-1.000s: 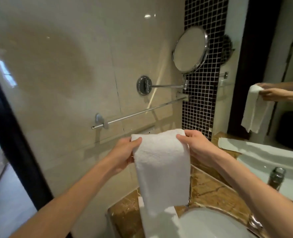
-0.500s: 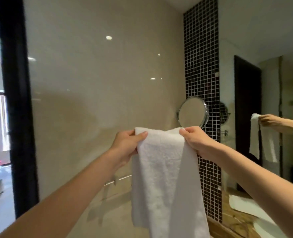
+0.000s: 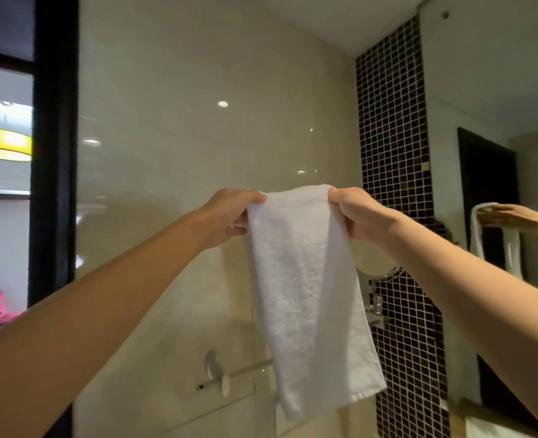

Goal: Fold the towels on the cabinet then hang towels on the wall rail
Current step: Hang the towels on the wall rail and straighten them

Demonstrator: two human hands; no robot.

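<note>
Towel folded; left hand, right hand pinching top corners, held above wall rail; hanging not yet done.

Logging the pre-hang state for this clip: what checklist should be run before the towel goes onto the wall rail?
1. The left hand grips a top corner of the white towel: ok.
2. The right hand grips the other top corner: ok.
3. Towel folded into a narrow strip: ok.
4. Bottom edge level: not ok, it slants.
5. The wall rail free along its length: cannot tell, the towel hides most of it.
6. Towel draped over the rail: not ok, it is held above it.
</note>
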